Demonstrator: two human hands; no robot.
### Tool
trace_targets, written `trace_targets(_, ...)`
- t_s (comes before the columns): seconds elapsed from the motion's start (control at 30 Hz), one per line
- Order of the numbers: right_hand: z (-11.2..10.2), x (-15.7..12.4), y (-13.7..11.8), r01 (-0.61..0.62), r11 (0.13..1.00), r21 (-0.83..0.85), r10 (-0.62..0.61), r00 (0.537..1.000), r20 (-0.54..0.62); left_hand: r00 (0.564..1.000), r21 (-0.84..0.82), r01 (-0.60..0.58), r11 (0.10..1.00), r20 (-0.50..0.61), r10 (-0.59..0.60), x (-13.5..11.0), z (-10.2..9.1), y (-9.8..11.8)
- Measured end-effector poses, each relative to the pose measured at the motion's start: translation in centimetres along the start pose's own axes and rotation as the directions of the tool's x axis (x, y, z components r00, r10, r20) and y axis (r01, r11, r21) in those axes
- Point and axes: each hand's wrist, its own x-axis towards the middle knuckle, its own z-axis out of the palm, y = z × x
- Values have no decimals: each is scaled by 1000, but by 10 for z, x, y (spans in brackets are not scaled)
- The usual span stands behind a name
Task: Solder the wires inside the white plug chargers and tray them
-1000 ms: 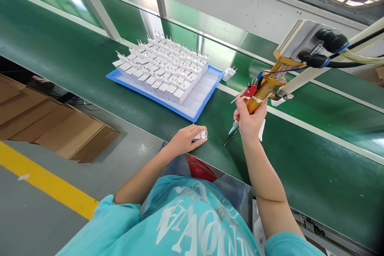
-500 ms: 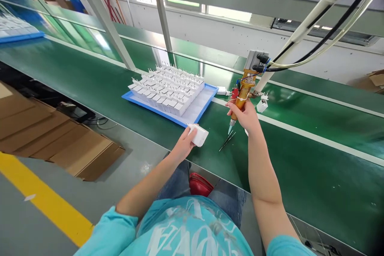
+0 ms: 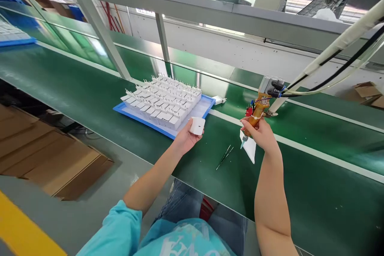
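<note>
My left hand (image 3: 186,139) is closed around a white charger housing (image 3: 197,126), whose face with a small dark slot is turned up toward me. In my right hand (image 3: 263,133) is an amber glue dispensing syringe (image 3: 255,117) with a pale blue tip pointing down and left. Under that tip, on the green bench, lies a white paper (image 3: 249,149). Tweezers (image 3: 224,157) rest on the bench between my hands. Just beyond my left hand is a blue-rimmed tray (image 3: 144,119) bearing rows of white housings (image 3: 162,102) with pins standing up.
A single white housing (image 3: 220,100) with pins lies behind the tray's right corner. Hoses (image 3: 318,88) run from the syringe to the upper right, beside a pale pole. Cardboard boxes (image 3: 60,156) stand on the floor at left. A metal frame post (image 3: 99,28) rises behind the bench.
The housing in my left hand has turned so its slotted face shows. My right hand has moved the syringe right, away from the tweezers, uncovering the white paper. The view has shifted.
</note>
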Motion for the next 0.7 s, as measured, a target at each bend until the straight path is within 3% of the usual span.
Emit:
trace_targets(0.07, -3, -1, 2, -16, 1000, -9, 16, 1000, 14, 995, 327, -97, 940, 28, 93, 17, -1, -2)
trace_targets(0.1, -5, -1, 3, -22, 999, -23, 23, 999, 30, 989, 518, -147, 843, 64, 134, 28, 0, -4)
trace_targets(0.17, -10, -3, 5, -27, 998, -58, 31, 997, 67, 973, 825, -222, 520, 156, 167, 52, 6, -8)
trace_targets(0.2, -12, -3, 6, -28, 997, -70, 34, 996, 85, 968, 903, -238, 358, 192, 159, 65, 10, -11)
trace_targets(0.27, -15, -4, 7, -29, 997, -76, 38, 993, 115, 964, 965, -246, 95, 233, 132, 87, 18, -17)
trace_targets(0.3, -17, -4, 8, -31, 997, -73, 40, 991, 125, 964, 970, -243, 22, 238, 118, 98, 21, -18)
trace_targets(0.47, -22, -5, 7, -69, 990, -122, 86, 987, 134, 969, 965, -246, -92, 247, 5, 156, 35, 5)
trace_targets(0.6, -27, -8, 8, -69, 976, -206, 95, 988, 119, 972, 970, -68, -233, 117, 206, 224, 55, 30)
trace_targets(0.7, -30, -11, 12, -96, 974, -205, 120, 987, 109, 974, 973, 29, -228, 24, 226, 266, 65, 29)
